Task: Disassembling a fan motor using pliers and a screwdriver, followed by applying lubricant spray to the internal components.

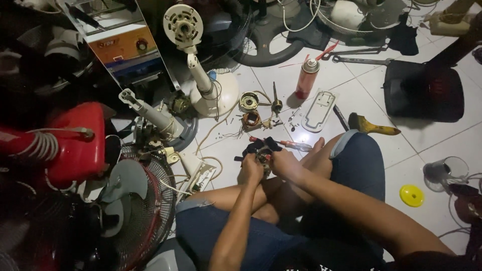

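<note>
White floor tiles (432,145) strewn with fan parts surrounded a seated person whose left hand (252,168) and right hand (282,163) were both closed around a small fan motor (262,153) held between them above the crossed legs, the left hand slightly nearer.

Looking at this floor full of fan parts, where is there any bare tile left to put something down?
Bare tile lies right of the person's knee, between the yellow-handled brush, the yellow disc and the dark fan base. A smaller patch sits beyond the spray can. It is crowded ahead of both hands, around the motor coils, white plate, and the fan grille on the left.
</note>
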